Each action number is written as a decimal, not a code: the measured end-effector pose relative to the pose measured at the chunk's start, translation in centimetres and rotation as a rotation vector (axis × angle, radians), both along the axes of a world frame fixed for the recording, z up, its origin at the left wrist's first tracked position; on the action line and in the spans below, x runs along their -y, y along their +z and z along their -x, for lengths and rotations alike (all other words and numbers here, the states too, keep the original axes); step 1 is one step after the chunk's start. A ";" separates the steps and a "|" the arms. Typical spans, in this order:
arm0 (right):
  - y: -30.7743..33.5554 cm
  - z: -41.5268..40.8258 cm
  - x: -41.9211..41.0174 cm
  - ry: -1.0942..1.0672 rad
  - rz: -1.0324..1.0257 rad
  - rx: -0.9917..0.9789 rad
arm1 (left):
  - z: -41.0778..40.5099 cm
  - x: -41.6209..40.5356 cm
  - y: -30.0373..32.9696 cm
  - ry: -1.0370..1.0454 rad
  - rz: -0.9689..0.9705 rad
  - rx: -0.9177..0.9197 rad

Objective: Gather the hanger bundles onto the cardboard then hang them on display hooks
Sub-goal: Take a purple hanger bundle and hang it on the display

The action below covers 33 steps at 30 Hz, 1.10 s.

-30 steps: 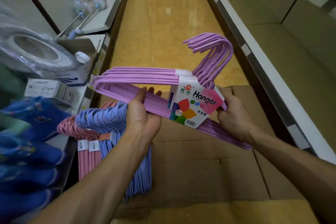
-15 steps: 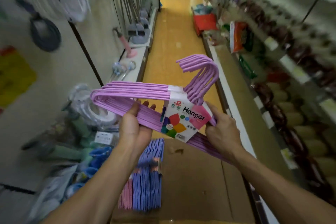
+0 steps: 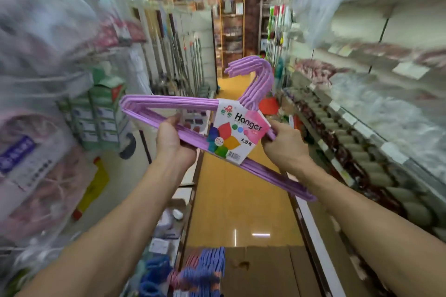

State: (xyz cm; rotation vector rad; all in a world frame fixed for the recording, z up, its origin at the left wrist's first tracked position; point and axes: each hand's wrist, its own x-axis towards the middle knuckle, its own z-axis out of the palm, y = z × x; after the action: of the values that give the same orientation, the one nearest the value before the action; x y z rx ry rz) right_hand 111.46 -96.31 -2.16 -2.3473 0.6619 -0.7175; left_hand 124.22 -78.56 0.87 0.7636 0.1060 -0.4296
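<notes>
1. Both hands are now carrying the purple hanger bundle [image 3: 183, 113] up at chest height in the aisle; a second ago it was hovering low over the cardboard [image 3: 265, 270].
2. My left hand [image 3: 172, 138] is gripping the lower bars, fingers curled round them. My right hand [image 3: 281, 144] is pinching the bundle just right of the paper label [image 3: 237, 132].
3. The hooks are pointing up and away, toward the shelves ahead.
4. Blue and pink bundles [image 3: 205, 270] are lying on the cardboard's left edge.
5. Judging: gathering is giving way to hanging. No display hook is clearly showing yet; the shelving is blurred.
</notes>
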 end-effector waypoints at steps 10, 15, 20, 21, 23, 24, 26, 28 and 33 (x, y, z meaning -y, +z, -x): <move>6.2 5.2 -2.1 0.138 0.078 0.071 | 8.3 -3.8 5.9 0.137 -0.003 -0.011; 8.5 6.7 -3.5 0.271 0.098 0.099 | 12.2 -6.1 7.2 0.277 0.044 0.049; 9.5 8.1 -6.1 0.455 0.108 0.156 | 17.2 -9.2 7.5 0.458 0.065 0.111; 9.4 8.4 -6.8 0.488 0.105 0.169 | 18.3 -10.0 7.5 0.504 0.063 0.126; 9.1 8.9 -8.4 0.567 0.094 0.187 | 20.3 -11.8 7.3 0.579 0.063 0.146; 9.0 9.0 -9.3 0.607 0.096 0.189 | 21.2 -12.9 7.1 0.623 0.060 0.149; 8.7 9.2 -11.3 0.684 0.087 0.191 | 23.2 -14.9 7.0 0.714 0.046 0.166; 8.8 9.7 -13.6 0.752 0.052 0.185 | 25.5 -16.7 7.5 0.804 0.029 0.188; 9.7 11.5 -20.2 0.926 -0.013 0.221 | 30.7 -22.0 8.8 1.025 -0.010 0.224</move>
State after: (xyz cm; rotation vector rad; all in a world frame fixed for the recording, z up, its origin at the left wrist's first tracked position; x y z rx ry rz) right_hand 99.96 -76.16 7.54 -2.1715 -0.5074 -0.5033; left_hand 93.53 -56.61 9.62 0.6673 0.2687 0.6282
